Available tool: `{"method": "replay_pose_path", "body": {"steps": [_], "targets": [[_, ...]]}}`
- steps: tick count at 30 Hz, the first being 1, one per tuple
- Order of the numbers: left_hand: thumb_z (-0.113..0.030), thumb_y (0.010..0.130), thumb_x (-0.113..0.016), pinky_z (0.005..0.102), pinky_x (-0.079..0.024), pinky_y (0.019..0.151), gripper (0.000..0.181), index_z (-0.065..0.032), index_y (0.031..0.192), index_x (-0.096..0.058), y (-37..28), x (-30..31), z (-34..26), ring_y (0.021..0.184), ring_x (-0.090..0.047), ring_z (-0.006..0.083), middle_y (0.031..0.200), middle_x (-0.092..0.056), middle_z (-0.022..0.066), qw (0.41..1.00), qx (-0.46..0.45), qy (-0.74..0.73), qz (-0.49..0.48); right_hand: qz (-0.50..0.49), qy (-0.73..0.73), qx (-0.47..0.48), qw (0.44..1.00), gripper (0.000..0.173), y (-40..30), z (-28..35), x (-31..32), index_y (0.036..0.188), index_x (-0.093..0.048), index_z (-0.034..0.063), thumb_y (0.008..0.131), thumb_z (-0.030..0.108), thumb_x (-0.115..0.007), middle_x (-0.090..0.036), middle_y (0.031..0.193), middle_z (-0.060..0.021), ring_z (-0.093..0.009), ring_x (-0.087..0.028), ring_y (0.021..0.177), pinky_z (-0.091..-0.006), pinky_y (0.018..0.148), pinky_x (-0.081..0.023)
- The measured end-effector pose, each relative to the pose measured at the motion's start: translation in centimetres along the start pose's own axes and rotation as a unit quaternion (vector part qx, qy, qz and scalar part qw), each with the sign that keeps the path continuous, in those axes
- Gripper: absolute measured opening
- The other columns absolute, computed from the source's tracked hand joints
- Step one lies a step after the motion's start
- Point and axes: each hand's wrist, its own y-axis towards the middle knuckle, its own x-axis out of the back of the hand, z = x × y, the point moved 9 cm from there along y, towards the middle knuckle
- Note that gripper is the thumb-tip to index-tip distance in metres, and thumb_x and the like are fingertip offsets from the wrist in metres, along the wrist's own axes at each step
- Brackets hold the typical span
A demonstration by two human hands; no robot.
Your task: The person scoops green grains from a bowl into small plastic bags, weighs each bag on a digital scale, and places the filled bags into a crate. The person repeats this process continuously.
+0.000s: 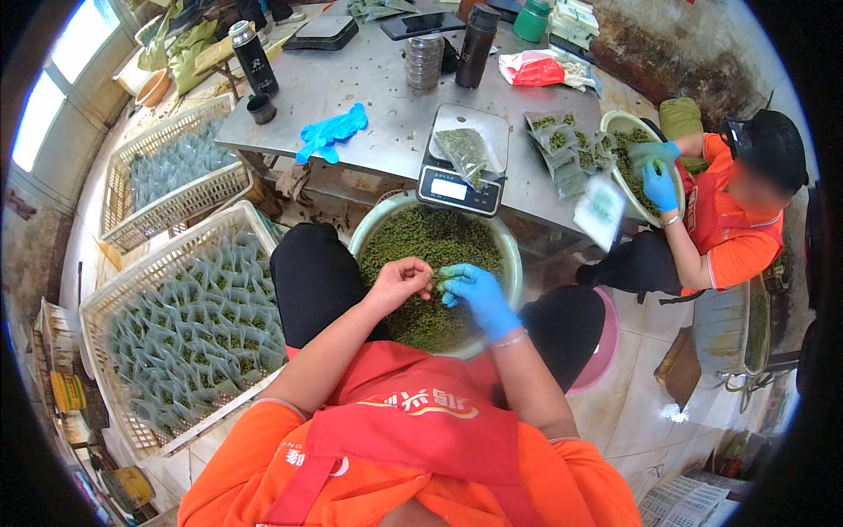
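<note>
Over a pale green basin [516,263] of small green peppercorns [428,240], my two hands meet at the fingertips. My right hand [477,295], in a blue glove, grips a small green cluster [448,275] of the same kind. Bare and with fingers pinched together, my left hand [400,284] takes hold at the cluster's near side; the fingers partly hide it. The basin sits between my knees. Just beyond its far rim, a digital scale [460,195] carries a clear bag of peppercorns [464,151].
Crates of filled bags [245,212] [172,224] stand at left. On the metal table [369,72] lie a blue glove [331,134], a thermos [254,59], a dark bottle [477,46] and filled bags [566,148]. A co-worker [737,204] with blue gloves works over another basin [612,122] at right.
</note>
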Motion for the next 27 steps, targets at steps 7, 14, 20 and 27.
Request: {"method": "replay_pose_path", "body": {"steps": [7,14,20,27], "targets": [[-0.020,0.068,-0.064,0.0322,-0.048,0.053,0.011,-0.0104,0.073,-0.062,-1.7,-1.0,-4.9,0.056,-0.061,0.0210,0.065,-0.061,0.0059,0.817,-0.205,0.524,-0.129,-0.086,-0.061,-0.005,0.994,0.020,-1.2,0.2,0.7,0.101,-0.058,-0.0015,0.082,0.005,-0.059,-0.063,0.078,-0.0079,-0.012,-0.058,0.060,-0.0228,0.054,-0.048],[-0.023,0.072,-0.063,0.0339,-0.049,0.054,0.011,-0.0121,0.075,-0.063,-1.3,2.9,-4.5,0.060,-0.062,0.0232,0.065,-0.062,0.0064,0.844,-0.104,0.482,-0.210,-0.146,-0.044,0.029,0.988,0.023,-2.6,0.9,3.2,0.104,-0.059,0.0000,0.088,0.016,-0.054,-0.063,0.082,-0.0089,-0.013,-0.061,0.062,-0.0236,0.055,-0.050],[-0.035,0.076,-0.065,0.0357,-0.050,0.064,0.034,-0.0131,0.101,-0.061,-0.9,-2.6,-6.3,0.073,-0.063,0.0276,0.085,-0.065,0.0088,0.774,-0.257,0.578,0.017,-0.216,-0.482,0.273,0.804,0.024,-3.4,8.8,2.1,0.106,-0.062,0.0058,0.084,0.016,-0.057,-0.062,0.099,-0.0143,-0.025,-0.063,0.081,-0.0346,0.074,-0.049],[-0.025,0.077,-0.065,0.0325,-0.050,0.060,0.021,-0.0113,0.093,-0.064,2.7,5.4,-14.7,0.069,-0.064,0.0230,0.078,-0.065,0.0086,0.806,-0.256,0.489,-0.214,-0.242,-0.586,0.454,0.626,0.030,0.7,15.9,-1.1,0.110,-0.058,0.0106,0.080,0.015,-0.059,-0.056,0.117,-0.0118,-0.029,-0.062,0.073,-0.0352,0.062,-0.050]]}}
